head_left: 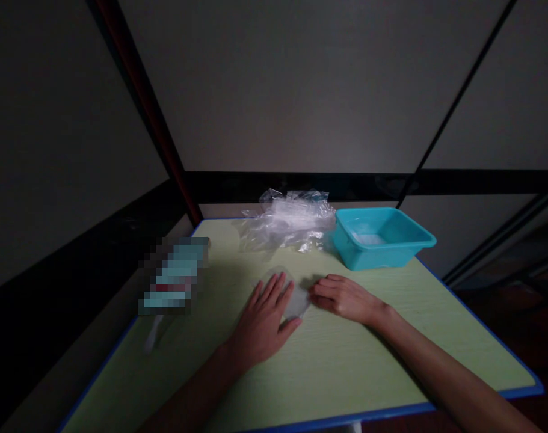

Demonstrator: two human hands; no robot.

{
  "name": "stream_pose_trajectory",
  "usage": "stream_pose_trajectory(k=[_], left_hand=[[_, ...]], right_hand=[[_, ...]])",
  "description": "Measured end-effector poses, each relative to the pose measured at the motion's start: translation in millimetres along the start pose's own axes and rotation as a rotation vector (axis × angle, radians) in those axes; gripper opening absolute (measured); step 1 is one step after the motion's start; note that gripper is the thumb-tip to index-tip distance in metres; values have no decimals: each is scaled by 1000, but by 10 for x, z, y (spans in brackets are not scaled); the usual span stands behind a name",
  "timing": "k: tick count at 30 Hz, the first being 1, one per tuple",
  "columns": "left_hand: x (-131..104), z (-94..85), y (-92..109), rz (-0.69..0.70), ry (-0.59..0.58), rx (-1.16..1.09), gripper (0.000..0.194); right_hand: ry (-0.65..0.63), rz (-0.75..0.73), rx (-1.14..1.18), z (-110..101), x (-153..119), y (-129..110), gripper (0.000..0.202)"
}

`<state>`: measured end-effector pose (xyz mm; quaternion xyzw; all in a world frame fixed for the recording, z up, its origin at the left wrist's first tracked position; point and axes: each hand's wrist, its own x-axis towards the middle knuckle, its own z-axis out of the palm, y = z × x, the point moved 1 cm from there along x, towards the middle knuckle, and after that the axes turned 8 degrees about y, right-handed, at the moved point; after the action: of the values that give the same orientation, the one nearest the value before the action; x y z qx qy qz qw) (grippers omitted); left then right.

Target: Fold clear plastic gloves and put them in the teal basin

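Note:
A thin, whitish see-through piece (295, 302) with a rounded far edge lies on the table; its exact kind does not show. My left hand (262, 328) rests flat over its left part, fingers stretched out and thumb apart. At the piece's right edge, my right hand (339, 296) has its fingers curled together, pinching the edge there. The fingertips are partly hidden by the hand itself. Beyond both hands sits a crumpled heap of clear plastic bags (292, 219).
A turquoise plastic basin (377, 255) stands at the back right with something white inside. On the left lies a blurred-out object (177, 273), with a whitish strip (153, 334) below it. The pale green table (346, 376) has a blue edge; panels rise behind it.

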<state>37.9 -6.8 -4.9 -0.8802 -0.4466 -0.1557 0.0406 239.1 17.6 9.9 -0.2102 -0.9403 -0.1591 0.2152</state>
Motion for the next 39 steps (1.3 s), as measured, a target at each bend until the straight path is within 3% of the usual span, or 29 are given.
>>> stream_pose_trajectory(k=[6,9,12,18,24,27,35,39], left_hand=[[13,-73,17,76,69,-55,60],[5,-85,21,80,156,-148,51],[1,-87,2,4,266,-299,33],[45,-148,-43,-168,418,-597,21],[38,-95,-60,-539,334,-925,15],[39,-56,-74,-648,298,-968,15],[41,-82,-87,-722,226,-998,18],[-32,-90,-118,-639,146,-1008,24]], right_hand=[[-34,17,95,-69,-4,-41,19],[-65,-19,139,-110,-7,-76,18],[-84,-41,199,-125,-17,-113,19],[-103,-71,256,-69,-31,-186,27],[-96,-74,235,-68,20,-277,22],[-76,-62,211,-63,34,-320,19],[-87,15,277,-73,31,-330,20],[-103,155,375,-92,35,-295,19]])
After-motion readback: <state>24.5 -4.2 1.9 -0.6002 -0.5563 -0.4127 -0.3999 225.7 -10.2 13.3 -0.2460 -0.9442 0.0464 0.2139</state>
